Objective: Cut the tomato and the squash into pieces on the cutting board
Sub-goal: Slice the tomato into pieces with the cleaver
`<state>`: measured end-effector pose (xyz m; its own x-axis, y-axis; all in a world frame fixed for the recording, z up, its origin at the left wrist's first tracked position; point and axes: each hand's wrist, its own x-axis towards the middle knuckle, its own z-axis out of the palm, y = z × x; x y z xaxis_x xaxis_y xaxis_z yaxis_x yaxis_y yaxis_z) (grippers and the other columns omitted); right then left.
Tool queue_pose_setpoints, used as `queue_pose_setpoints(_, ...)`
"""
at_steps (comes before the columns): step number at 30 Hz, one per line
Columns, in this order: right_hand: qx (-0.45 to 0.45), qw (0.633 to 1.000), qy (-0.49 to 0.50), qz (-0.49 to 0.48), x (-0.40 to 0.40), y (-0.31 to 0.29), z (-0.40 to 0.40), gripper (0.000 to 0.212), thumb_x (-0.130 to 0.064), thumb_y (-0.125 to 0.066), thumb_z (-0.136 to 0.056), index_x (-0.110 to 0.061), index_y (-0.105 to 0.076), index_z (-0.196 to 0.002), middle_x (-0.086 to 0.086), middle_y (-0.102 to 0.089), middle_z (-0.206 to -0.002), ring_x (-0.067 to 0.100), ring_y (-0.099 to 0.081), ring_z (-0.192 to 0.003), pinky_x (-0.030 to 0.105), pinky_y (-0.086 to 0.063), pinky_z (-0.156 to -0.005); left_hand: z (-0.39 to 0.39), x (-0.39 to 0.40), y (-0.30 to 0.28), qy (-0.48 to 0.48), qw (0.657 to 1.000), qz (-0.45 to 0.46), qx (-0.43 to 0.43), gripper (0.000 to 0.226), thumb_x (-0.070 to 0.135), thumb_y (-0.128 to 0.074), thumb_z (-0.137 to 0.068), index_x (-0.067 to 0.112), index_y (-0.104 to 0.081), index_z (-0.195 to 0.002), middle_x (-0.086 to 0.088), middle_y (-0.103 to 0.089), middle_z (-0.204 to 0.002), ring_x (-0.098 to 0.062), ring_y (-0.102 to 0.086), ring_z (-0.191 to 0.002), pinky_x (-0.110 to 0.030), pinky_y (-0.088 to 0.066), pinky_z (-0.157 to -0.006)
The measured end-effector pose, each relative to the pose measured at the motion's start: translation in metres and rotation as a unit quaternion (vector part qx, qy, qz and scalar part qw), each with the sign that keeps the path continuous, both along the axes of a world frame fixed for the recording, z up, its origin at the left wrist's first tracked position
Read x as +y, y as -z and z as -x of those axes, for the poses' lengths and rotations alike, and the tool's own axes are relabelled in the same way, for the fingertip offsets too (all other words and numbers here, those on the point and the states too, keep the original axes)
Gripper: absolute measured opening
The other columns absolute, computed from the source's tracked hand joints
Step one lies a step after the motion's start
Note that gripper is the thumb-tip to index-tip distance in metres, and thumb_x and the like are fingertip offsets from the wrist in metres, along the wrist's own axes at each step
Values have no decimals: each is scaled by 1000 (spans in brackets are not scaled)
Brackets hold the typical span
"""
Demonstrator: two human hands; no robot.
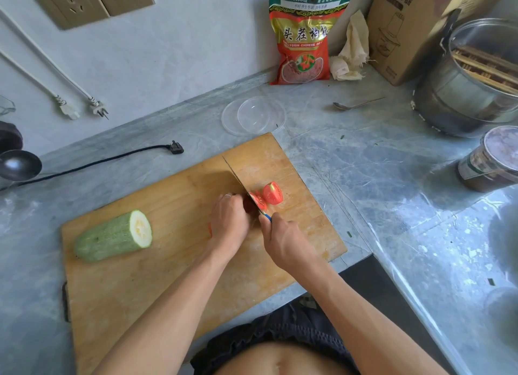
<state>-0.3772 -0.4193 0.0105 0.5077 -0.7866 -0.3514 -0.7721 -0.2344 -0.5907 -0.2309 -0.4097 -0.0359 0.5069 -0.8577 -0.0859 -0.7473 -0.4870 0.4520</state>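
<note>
Cutting board (173, 262) on the counter (378, 178) — squash (112, 236) at its left, tomato pieces (269, 195) at its right beside the knife (238, 179). Behind the board: lid (253, 115), bag (304, 38); pot (471, 74) far right.

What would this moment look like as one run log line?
left hand holds red tomato | right hand grips knife, slicing | green squash uncut on wooden cutting board

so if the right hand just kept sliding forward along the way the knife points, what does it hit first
Most likely the tomato pieces just ahead of the right hand, beside the knife blade. Past them only bare cutting board shows, though depth is hard to judge.
</note>
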Motion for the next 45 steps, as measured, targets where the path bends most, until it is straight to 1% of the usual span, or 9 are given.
queue_pose_setpoints(4, 0, 1000, 10, 4, 3, 0, 6, 38, -45, -26, -103, -13, -37, -86, 3, -41, -63, 19, -38, -48, 28, -22, -44, -1, 0, 1, 2, 1000, 12, 4, 21, 30, -65, -72, 12, -72, -79, -13, -66, -77, -36, -59, -78, -35, -36, -63)
queue_pose_setpoints(7, -25, 999, 29, 1, -10, 1, -8, 40, -42, -28, -104, -9, -44, -90, 17, -57, -74, 35, -54, -63, 34, -31, -53, -1, 2, -3, 9, 999, 25, 19, 19, 32, -66, -74, 16, -74, -81, -10, -64, -74, -34, -58, -78, -32, -32, -61)
queue_pose_setpoints(10, -31, 998, 45, -31, -24, 0, -20, 47, -42, -26, -105, -4, -53, -100, 19, -62, -87, 37, -60, -77, 38, -42, -63, 0, 5, -6, 6, 998, 42, 37, 18, 36, -72, -77, 18, -72, -79, -7, -62, -74, -32, -58, -77, -32, -30, -60)
queue_pose_setpoints(16, -98, 984, 84, -120, -31, -4, -4, 53, -47, -19, -103, -10, -47, -79, 12, -53, -64, 28, -54, -48, 36, -46, -45, -5, 6, -5, 15, 998, 36, 43, 21, 34, -79, -74, 23, -73, -91, -1, -69, -88, -26, -64, -85, -32, -43, -64)
queue_pose_setpoints(21, -86, 992, 60, -76, -22, -7, 7, 56, -50, -22, -102, -7, -55, -90, 3, -53, -67, 18, -49, -53, 33, -45, -58, -8, 7, -11, 23, 997, 43, 66, 15, 27, -76, -76, 21, -72, -88, -1, -69, -88, -23, -64, -84, -26, -33, -63)
queue_pose_setpoints(34, -112, 987, 98, -65, -6, -10, 30, 59, -50, -25, -102, -1, -56, -88, 4, -53, -63, 18, -49, -56, 33, -42, -52, -27, 8, -8, 66, 992, 24, 109, 41, 11, -66, -83, 17, -68, -123, -7, -69, -116, -24, -66, -106, -35, -53, -91)
queue_pose_setpoints(37, -105, 990, 84, -37, -5, -11, 27, 57, -48, -26, -102, -1, -55, -86, 4, -53, -63, 19, -49, -58, 30, -41, -54, -23, 1, -11, 67, 992, 8, 109, 34, 14, -66, -84, 20, -71, -117, -5, -70, -114, -21, -67, -105, -33, -53, -90)
queue_pose_setpoints(41, -84, 995, 50, -1, 0, -8, 21, 51, -43, -26, -102, -4, -54, -87, 0, -47, -62, 14, -40, -52, 20, -33, -45, -16, -1, -9, 55, 994, 2, 92, 13, 20, -72, -71, 26, -73, -83, 2, -69, -88, -18, -68, -83, -26, -49, -68)
queue_pose_setpoints(45, -29, 999, 23, 17, 1, -4, 18, 50, -44, -17, -102, -10, -54, -103, -3, -41, -68, 11, -33, -51, 18, -35, -48, -11, 1, -1, 38, 998, 17, 55, 26, 32, -79, -65, 19, -71, -86, 2, -59, -82, -20, -64, -76, -25, -41, -62)
